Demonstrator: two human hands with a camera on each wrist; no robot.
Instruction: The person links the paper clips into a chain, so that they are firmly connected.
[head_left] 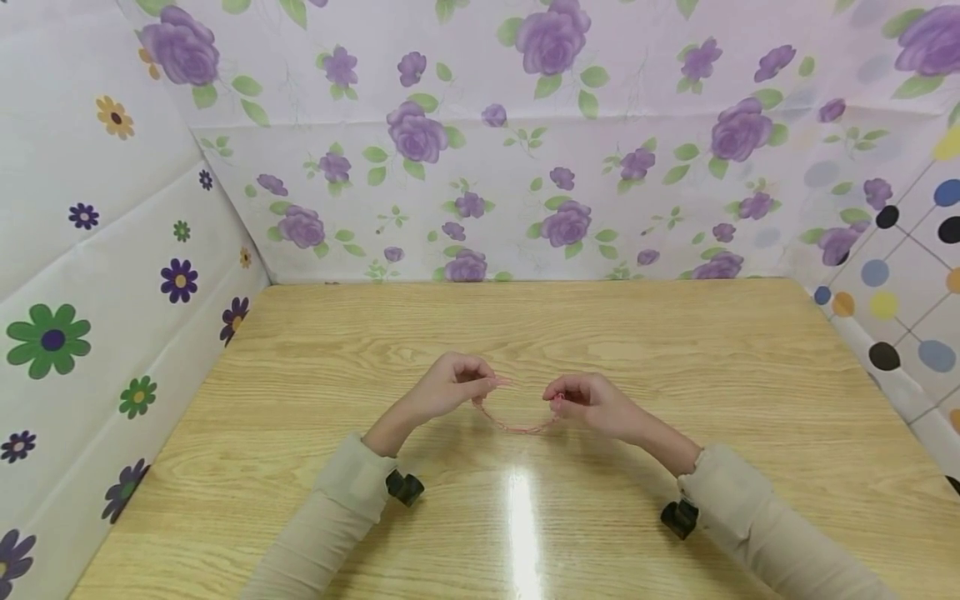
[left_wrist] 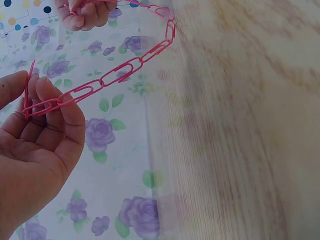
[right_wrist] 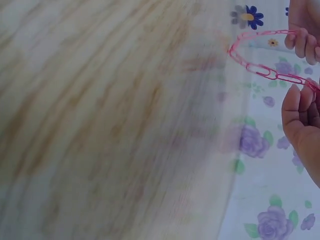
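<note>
A chain of pink paper clips (left_wrist: 120,71) hangs in a shallow curve between the two hands, above the middle of the table. The left hand (head_left: 453,385) pinches one end between thumb and fingers; in the left wrist view, a clip there stands up past the fingertips (left_wrist: 46,86). At the other end, the right hand (head_left: 597,404) pinches the chain close to its fingertips. Several linked clips sag between them. In the right wrist view the right hand (right_wrist: 304,120) is cut off by the frame edge, so its grip is partly out of sight.
The wooden table (head_left: 337,333) spreads under both hands, with a bright reflection near its front. A purple-flowered cloth (head_left: 510,200) stands behind it. Patterned cloths flank the left (head_left: 127,275) and right sides. A small black device (head_left: 405,487) sits at each wrist.
</note>
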